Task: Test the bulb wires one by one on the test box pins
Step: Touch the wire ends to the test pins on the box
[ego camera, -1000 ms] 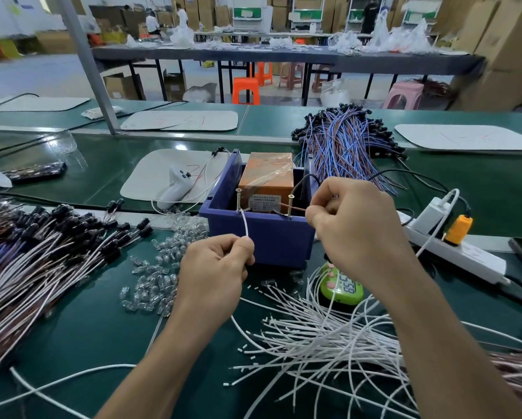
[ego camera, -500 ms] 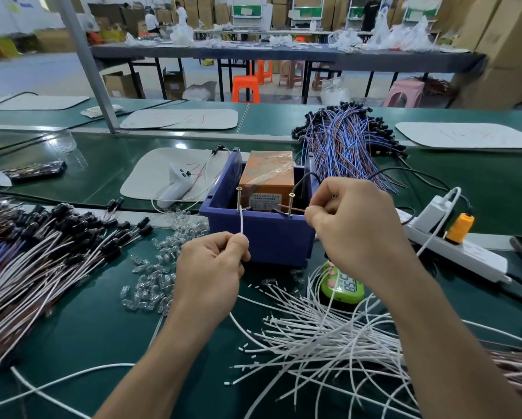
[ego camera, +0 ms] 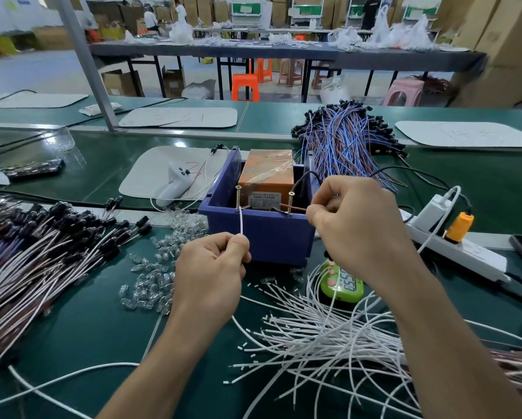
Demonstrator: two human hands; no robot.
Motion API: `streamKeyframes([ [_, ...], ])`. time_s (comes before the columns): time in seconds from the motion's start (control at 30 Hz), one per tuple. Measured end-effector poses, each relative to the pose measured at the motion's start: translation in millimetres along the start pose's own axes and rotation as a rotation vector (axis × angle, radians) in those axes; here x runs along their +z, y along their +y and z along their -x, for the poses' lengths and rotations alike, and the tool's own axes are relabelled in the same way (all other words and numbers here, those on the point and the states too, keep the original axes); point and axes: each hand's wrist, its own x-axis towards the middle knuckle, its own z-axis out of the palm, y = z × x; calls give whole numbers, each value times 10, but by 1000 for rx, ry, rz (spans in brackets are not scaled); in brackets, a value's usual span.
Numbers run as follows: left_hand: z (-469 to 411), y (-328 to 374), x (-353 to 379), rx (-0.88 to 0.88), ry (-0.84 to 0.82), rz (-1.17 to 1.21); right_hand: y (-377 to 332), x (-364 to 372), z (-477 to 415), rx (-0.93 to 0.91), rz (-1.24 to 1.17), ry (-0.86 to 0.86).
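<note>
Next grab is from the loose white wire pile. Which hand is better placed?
Likely the right hand, though it pinches the brown wire. The white wire pile lies just under its forearm. The left hand sits farther left, pinching the white wire at the left pin.

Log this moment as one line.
left hand: pinches white wire at left pin | right hand: pinches brown wire at right pin | step: testing
</note>
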Motion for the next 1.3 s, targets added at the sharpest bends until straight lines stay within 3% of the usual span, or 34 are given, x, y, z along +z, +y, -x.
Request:
streamKeyframes([
  [1.07,12,41,-2,-14,11,14,44,134,-9,-31,-44,69],
  [1.2,28,52,-8,-9,9,35,32,67,-14,-31,-2,38],
  [1.3,64,99,-33,40,-31,56,13,-148,-26,-17,34,-76],
])
